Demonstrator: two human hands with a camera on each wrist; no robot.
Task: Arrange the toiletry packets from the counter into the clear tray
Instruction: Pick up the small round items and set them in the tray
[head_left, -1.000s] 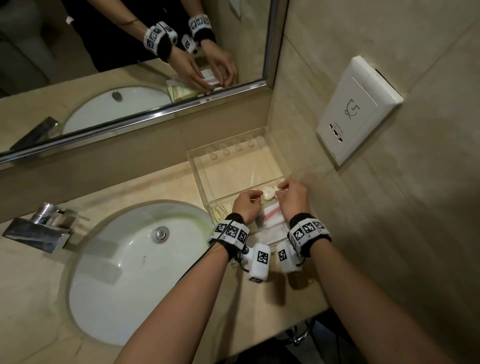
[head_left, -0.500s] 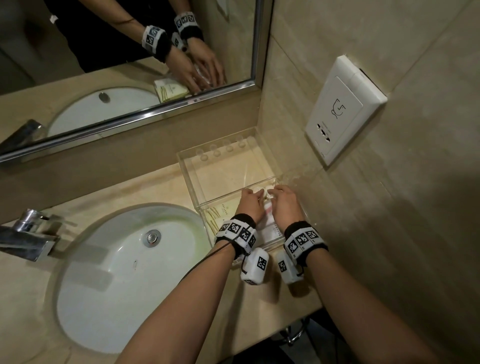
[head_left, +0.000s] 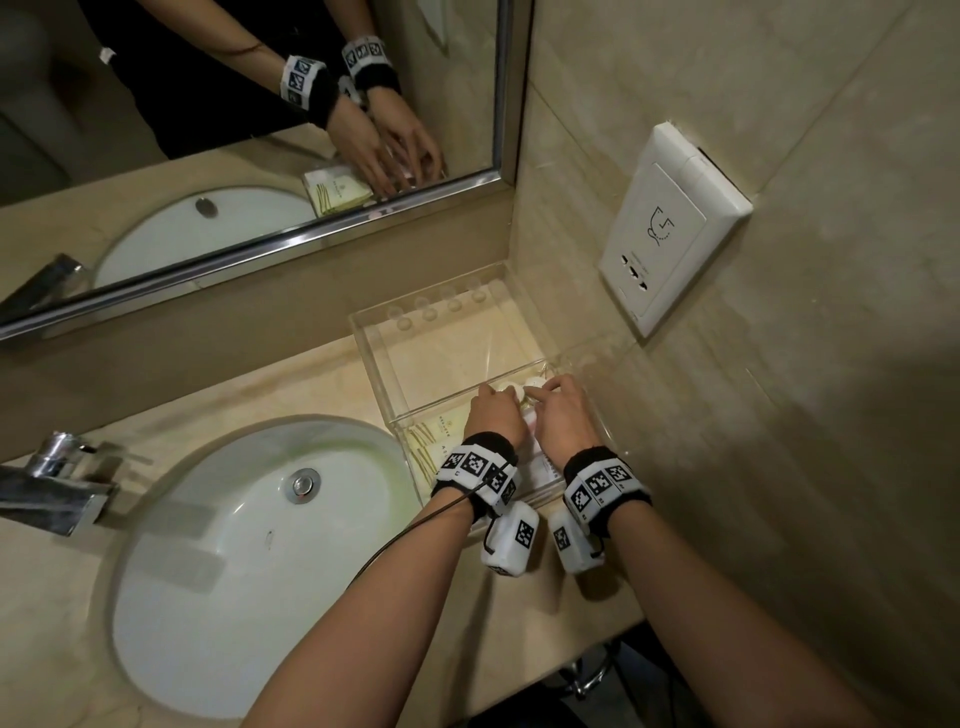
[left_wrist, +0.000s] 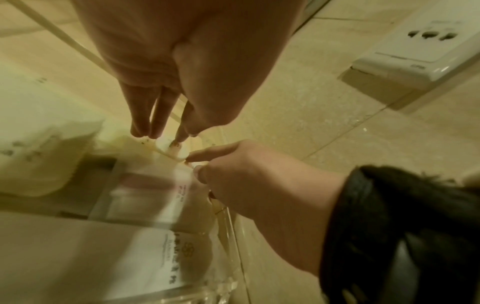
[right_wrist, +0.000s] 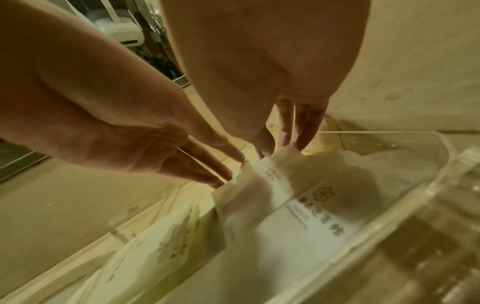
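A clear tray (head_left: 375, 358) sits in the counter's corner; its far compartment is bare. The near compartment holds cream packets (head_left: 429, 442) with gold lines and white printed packets (head_left: 543, 468). Both hands are in the near compartment, close together at the divider. My left hand (head_left: 491, 391) keeps its fingers straight, and the fingertips (left_wrist: 145, 131) touch a small round white piece (left_wrist: 168, 148). My right hand (head_left: 546, 387) pinches the top edge of a white packet with a pink stripe (right_wrist: 259, 191) between thumb and fingers. The packets under the wrists are hidden in the head view.
A white sink (head_left: 249, 551) and a chrome faucet (head_left: 57, 480) lie left of the tray. The mirror (head_left: 208, 130) runs along the back. The tiled wall on the right carries a white socket plate (head_left: 670, 234). The counter's front edge is just behind my wrists.
Both hands have drawn closer together and moved a little farther toward the tray's divider. The pink-striped packet, seen between them before, is now mostly covered.
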